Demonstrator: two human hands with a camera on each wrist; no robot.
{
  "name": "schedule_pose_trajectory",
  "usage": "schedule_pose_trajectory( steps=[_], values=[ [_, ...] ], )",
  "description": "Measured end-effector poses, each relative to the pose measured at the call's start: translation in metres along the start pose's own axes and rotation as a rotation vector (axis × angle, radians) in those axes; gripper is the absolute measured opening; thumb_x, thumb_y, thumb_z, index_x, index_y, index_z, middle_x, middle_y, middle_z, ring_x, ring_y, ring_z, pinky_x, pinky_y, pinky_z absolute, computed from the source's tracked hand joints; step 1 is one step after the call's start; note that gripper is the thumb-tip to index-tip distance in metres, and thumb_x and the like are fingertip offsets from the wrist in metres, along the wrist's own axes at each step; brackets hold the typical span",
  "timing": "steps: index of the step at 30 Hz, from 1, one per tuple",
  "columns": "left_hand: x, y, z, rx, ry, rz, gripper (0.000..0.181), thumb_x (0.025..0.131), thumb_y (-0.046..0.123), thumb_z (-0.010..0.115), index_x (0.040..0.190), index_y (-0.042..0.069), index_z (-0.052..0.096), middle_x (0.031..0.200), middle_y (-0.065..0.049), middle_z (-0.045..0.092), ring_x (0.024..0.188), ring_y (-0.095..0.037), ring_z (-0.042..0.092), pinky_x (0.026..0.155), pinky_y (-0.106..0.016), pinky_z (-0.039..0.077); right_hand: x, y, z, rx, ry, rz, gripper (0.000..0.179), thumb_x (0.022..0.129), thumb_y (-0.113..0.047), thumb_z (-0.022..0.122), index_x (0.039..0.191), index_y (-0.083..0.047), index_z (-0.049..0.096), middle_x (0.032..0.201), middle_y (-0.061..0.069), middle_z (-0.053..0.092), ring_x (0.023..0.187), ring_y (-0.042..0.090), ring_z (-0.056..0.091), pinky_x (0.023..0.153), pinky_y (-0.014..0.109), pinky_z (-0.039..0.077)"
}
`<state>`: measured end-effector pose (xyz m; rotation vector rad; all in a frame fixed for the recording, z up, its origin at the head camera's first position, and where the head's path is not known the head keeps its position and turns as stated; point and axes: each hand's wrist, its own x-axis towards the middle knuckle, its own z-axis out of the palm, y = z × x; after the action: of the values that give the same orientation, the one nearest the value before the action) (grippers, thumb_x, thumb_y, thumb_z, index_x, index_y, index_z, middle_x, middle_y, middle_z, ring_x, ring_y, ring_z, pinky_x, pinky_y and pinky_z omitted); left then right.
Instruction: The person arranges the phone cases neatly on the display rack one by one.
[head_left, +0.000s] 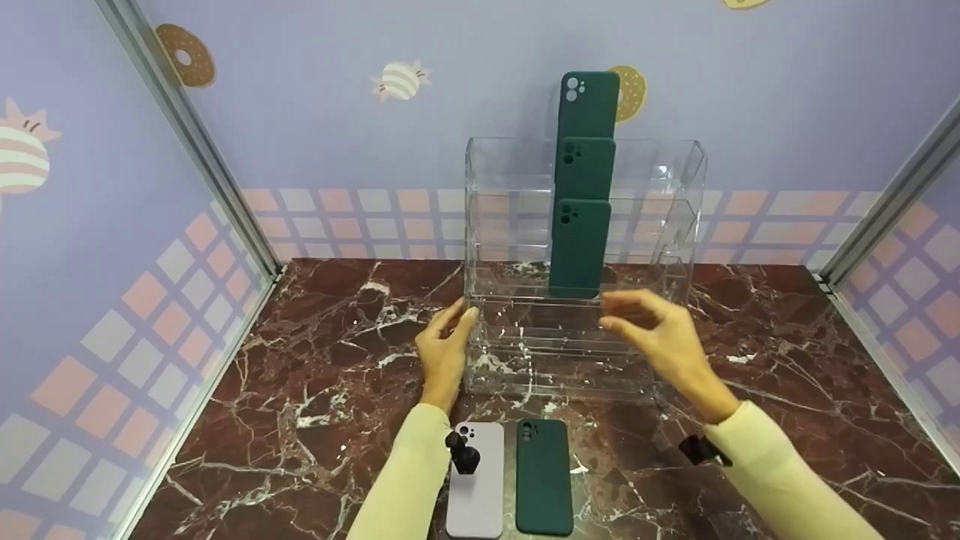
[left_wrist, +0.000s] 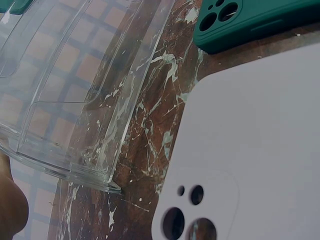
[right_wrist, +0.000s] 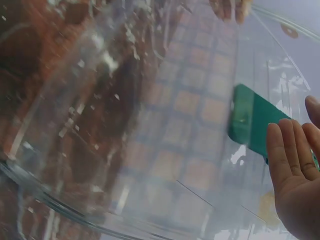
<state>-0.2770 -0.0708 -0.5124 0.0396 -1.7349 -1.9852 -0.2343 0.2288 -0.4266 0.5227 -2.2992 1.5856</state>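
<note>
A clear tiered plastic rack (head_left: pixel 517 300) stands on the marbled table. Three dark green phone cases stand in its tiers, one above another: a top case (head_left: pixel 589 109), a middle case (head_left: pixel 587 169) and a lowest case (head_left: pixel 580 251). My left hand (head_left: pixel 442 349) grips the rack's left edge; in the left wrist view only part of that hand (left_wrist: pixel 12 200) shows. Just right of the lowest case's bottom end is my right hand (head_left: pixel 660 337), its thumb apart from the extended fingers and nothing held. In the right wrist view that hand (right_wrist: pixel 297 185) appears beside a green case (right_wrist: pixel 255 120).
Before the rack, a pale lilac phone case (head_left: pixel 484 502) and another dark green case (head_left: pixel 544 480) lie side by side on the table (head_left: pixel 337 450). A patterned wall (head_left: pixel 337 135) rises behind the rack. Metal frame posts (head_left: pixel 195 142) mark the corners.
</note>
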Motion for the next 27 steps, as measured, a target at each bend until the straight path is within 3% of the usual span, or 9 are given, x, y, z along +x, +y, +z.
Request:
schedule_pose_trajectory(
  steps=[7, 19, 27],
  values=[
    [0.001, 0.000, -0.001, 0.014, 0.001, 0.005, 0.030, 0.094, 0.008, 0.082, 0.123, 0.001, 0.079, 0.114, -0.013, 0.076, 0.088, -0.012, 0.067, 0.068, -0.019, 0.050, -0.026, 0.014, 0.015, 0.016, -0.052, 0.051, 0.035, 0.088, -0.001, 0.084, 0.122, -0.001, 0.076, 0.112, 0.012, 0.076, 0.094, 0.017, 0.074, 0.085, 0.026, 0.059],
    [0.000, -0.001, -0.001, 0.001, -0.014, 0.005, 0.032, 0.095, 0.009, 0.081, 0.125, -0.001, 0.077, 0.115, -0.016, 0.075, 0.091, -0.011, 0.070, 0.071, -0.021, 0.052, -0.065, 0.041, 0.044, 0.007, -0.183, 0.105, 0.034, 0.087, -0.003, 0.085, 0.120, -0.002, 0.076, 0.111, 0.015, 0.076, 0.094, 0.023, 0.075, 0.085, 0.033, 0.061],
    [-0.001, 0.000, -0.001, 0.005, -0.016, -0.001, 0.032, 0.095, 0.009, 0.081, 0.125, -0.002, 0.077, 0.115, -0.016, 0.074, 0.091, -0.013, 0.069, 0.072, -0.020, 0.052, -0.078, 0.051, 0.061, 0.013, -0.281, 0.126, 0.036, 0.089, -0.006, 0.085, 0.121, 0.004, 0.074, 0.115, 0.017, 0.075, 0.097, 0.031, 0.076, 0.083, 0.034, 0.062]
  ],
)
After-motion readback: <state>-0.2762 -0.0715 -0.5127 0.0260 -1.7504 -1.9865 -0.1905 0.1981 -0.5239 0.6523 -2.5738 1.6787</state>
